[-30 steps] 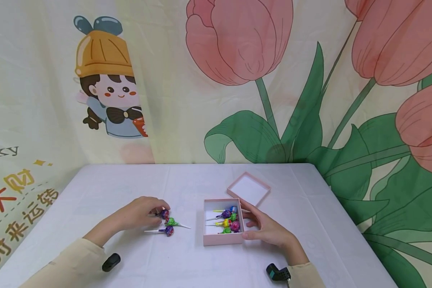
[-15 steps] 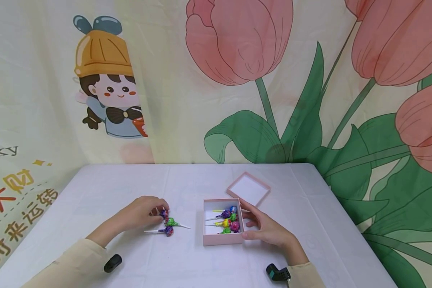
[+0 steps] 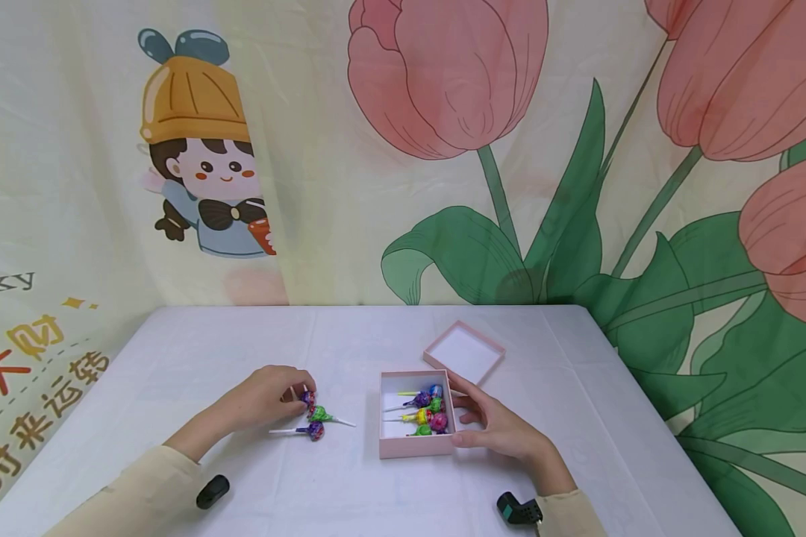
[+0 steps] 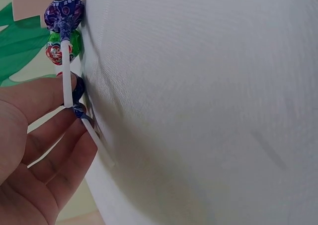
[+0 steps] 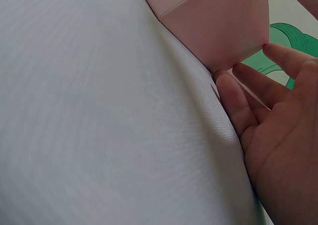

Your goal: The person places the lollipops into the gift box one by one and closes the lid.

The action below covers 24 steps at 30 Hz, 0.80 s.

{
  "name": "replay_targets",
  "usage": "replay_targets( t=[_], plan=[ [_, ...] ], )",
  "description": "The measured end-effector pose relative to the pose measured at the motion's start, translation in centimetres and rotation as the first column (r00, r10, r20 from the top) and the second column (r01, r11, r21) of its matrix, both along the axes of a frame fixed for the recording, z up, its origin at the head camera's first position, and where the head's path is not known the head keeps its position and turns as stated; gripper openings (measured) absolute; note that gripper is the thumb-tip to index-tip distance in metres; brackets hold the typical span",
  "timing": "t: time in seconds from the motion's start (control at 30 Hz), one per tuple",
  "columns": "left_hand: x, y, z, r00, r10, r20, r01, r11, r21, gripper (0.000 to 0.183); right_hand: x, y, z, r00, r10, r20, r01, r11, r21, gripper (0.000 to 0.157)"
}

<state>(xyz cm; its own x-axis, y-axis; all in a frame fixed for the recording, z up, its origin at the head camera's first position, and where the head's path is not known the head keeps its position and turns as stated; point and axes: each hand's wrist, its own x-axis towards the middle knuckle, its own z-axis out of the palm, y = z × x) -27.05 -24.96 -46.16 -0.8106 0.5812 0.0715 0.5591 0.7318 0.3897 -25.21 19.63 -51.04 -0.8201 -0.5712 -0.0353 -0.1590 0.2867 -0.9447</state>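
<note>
My left hand (image 3: 263, 399) is at the table's left, its thumb and fingers pinching a purple-wrapped lollipop (image 3: 308, 400). In the left wrist view that lollipop's white stick (image 4: 99, 142) points away below the fingers. Just in front lie a green lollipop (image 3: 319, 414) and another purple lollipop (image 3: 316, 430), close together. An uncovered pink box (image 3: 413, 447) with several colourful lollipops (image 3: 422, 400) inside stands to the right. My right hand (image 3: 504, 430) rests against the box's right side, thumb near the front corner and fingers spread along the wall; its fingertips (image 5: 240, 68) touch the box's lower edge.
The pink box lid (image 3: 465, 352), white inside, lies behind the box. A white cloth covers the table (image 3: 349, 492). Black wrist devices show at the left sleeve (image 3: 213, 492) and the right sleeve (image 3: 519, 509). A printed backdrop hangs behind the table.
My left thumb has come in toward the fingers onto the purple lollipop, and the left forearm has shifted slightly right. My right hand and the box stay put.
</note>
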Motion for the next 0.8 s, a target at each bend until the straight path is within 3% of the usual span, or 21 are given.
replay_targets(
  t=[0.47, 0.8],
  plan=[
    [-0.2, 0.2, 0.2, 0.999, 0.013, -0.034, -0.013, 1.000, 0.017, 0.020, 0.1, 0.0, 0.0, 1.000, -0.006, 0.005, 0.005, 1.000, 0.004, 0.102],
    [-0.2, 1.3, 1.2, 1.000, 0.024, -0.001, -0.024, 0.999, 0.038, 0.021, 0.1, -0.1, 0.2, 1.000, -0.007, 0.003, 0.007, 1.000, 0.008, 0.102]
  ],
)
